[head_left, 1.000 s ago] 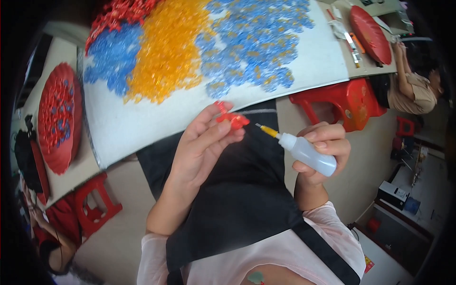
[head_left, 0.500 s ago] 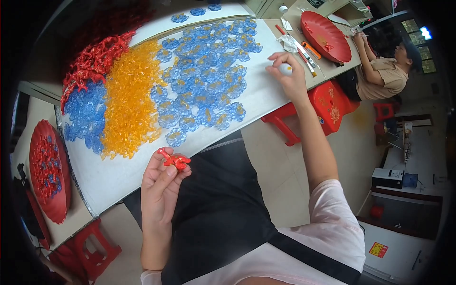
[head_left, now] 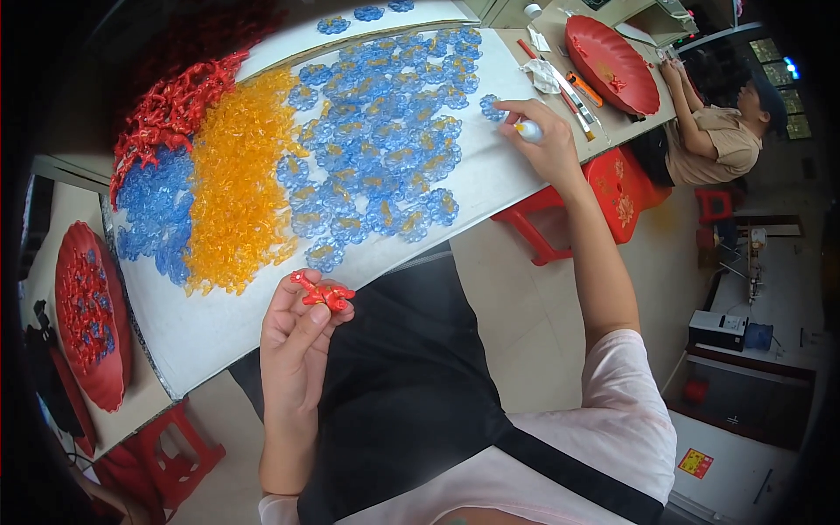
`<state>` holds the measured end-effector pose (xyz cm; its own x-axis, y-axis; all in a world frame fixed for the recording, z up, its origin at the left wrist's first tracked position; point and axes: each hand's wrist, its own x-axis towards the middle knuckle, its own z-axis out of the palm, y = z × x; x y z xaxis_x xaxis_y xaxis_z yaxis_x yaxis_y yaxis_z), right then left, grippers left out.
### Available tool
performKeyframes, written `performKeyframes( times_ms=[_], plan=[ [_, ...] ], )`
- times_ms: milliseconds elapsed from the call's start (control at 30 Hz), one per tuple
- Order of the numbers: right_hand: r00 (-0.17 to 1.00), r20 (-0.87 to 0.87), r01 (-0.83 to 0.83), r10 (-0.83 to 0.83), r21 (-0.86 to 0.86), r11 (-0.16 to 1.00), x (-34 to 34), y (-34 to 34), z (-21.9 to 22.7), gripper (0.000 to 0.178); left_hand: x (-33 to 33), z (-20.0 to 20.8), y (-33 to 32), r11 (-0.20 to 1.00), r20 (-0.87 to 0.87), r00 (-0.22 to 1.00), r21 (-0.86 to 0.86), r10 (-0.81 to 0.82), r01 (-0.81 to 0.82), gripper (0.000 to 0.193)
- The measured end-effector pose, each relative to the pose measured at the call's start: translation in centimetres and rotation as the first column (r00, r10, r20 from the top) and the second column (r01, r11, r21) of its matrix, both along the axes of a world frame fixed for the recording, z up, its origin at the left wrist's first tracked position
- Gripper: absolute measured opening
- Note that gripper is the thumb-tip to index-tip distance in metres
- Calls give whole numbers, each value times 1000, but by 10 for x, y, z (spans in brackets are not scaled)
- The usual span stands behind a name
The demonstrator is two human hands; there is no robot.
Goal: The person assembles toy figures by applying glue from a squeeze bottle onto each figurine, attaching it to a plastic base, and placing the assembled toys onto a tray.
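My left hand (head_left: 302, 337) is closed in front of the black apron, pinching a small glossy red figurine (head_left: 328, 293) between thumb and fingers. Its kind is unclear; it has stubby limb-like parts. Over the right part of the white table sheet, my right hand (head_left: 547, 140) is closed round a small white bottle (head_left: 528, 130) with a yellowish mark, mostly hidden in the palm. A translucent blue flower-shaped piece (head_left: 492, 108) lies at its fingertips, seemingly touching them. Left of that hand spread many similar blue flower pieces (head_left: 382, 213) with yellow bits on them.
Yellow translucent pieces (head_left: 238, 184), blue pieces (head_left: 157, 206) and red figurines (head_left: 179, 101) lie heaped leftward. Red trays stand at left (head_left: 92, 315) and right (head_left: 612, 66). An orange cutter (head_left: 584, 89) and a brush (head_left: 579, 116) lie near a co-worker (head_left: 717, 131) and a red stool (head_left: 617, 192).
A blue flower piece now shows on the sheet at my right fingertips, where none was visible. My right fingers have drawn closer together; my left hand still holds the red figurine.
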<state>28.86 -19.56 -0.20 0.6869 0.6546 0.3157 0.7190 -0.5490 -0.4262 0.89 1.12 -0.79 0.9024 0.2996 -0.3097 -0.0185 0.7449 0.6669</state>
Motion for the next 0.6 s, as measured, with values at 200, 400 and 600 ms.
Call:
performKeyframes(
  times_ms=[200,400,600],
  plan=[
    [982,148,-122,118,18,992,14,-2,-1,34,-1,1,-4,1000,27,999,3,-23,23,26],
    [979,105,-161,175,-124,979,-5,-10,4,28,-5,0,-5,998,63,997,-32,-44,46,26],
    [980,169,-94,103,-59,994,-54,-26,-6,31,-4,-4,-5,995,66,994,-46,-85,88,27]
  ],
)
